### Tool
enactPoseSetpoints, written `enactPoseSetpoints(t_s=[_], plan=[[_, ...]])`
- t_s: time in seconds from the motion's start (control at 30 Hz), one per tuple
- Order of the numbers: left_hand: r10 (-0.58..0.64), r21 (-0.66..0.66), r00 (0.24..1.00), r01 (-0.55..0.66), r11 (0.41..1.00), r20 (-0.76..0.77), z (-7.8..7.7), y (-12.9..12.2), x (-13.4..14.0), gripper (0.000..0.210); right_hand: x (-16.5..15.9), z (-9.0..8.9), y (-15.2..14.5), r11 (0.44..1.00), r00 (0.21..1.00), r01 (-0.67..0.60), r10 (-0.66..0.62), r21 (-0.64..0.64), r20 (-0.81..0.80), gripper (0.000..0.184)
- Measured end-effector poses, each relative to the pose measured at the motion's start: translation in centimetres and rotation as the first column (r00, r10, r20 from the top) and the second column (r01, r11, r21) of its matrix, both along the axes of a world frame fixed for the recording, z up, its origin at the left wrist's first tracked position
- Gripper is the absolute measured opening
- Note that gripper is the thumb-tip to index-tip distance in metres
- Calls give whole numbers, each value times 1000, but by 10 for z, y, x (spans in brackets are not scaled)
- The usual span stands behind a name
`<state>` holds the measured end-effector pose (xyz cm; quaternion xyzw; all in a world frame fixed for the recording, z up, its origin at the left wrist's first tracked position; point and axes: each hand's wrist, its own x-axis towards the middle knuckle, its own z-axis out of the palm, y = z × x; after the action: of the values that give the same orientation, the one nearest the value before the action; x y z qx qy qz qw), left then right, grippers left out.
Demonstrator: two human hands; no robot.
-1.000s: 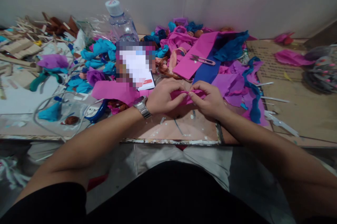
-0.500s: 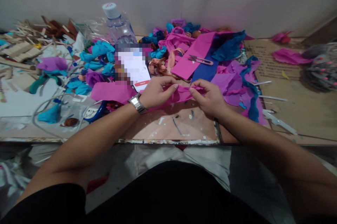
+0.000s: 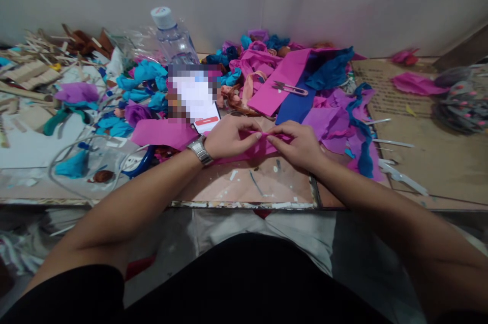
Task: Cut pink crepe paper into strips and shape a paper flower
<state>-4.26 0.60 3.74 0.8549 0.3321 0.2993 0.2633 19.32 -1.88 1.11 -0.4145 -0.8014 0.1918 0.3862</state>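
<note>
A strip of pink crepe paper [image 3: 253, 150] is stretched between my two hands, low over the front of the table. My left hand [image 3: 231, 137], with a metal watch at the wrist, pinches its upper edge between thumb and forefinger. Close beside it, my right hand [image 3: 295, 142] pinches the same edge, the fingertips of both hands nearly touching. Part of the strip is hidden behind the fingers. Just behind my left hand lies a lit phone [image 3: 206, 116]. Small thread snips [image 3: 290, 88] rest on a folded pink paper piece [image 3: 269, 93] beyond my right hand.
A clear bottle [image 3: 173, 39] with a white cap stands at the back. Wooden sticks [image 3: 34, 70] and blue paper flowers [image 3: 143, 77] crowd the left. Purple paper [image 3: 328, 121] lies right, near a brown cardboard sheet [image 3: 438, 156] and a white plastic knife [image 3: 406, 179].
My right hand has moved left along the pink paper's edge, closer to my left hand. My left hand stays almost where it was, still pinching.
</note>
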Motion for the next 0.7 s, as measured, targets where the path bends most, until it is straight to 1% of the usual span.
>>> enactPoseSetpoints(t_s=[0.1,0.3,0.4,0.53,0.7], plan=[[-43,-23,998,42,999,-36,3,-1,1,29,-1,1,-2,1000,1000,-18,18,6,-4,9],[-58,-112,992,46,993,-108,8,-2,0,30,-1,6,-5,997,999,-20,22,69,-39,7],[-72,-152,993,57,987,-97,8,-1,0,30,-1,6,-5,992,999,-20,24,125,-32,7],[-76,-175,994,62,983,-73,7,0,1,28,0,5,-5,974,999,-38,34,222,21,9],[-69,-194,997,59,979,-45,4,1,1,27,0,4,-5,957,999,-39,38,287,10,9]])
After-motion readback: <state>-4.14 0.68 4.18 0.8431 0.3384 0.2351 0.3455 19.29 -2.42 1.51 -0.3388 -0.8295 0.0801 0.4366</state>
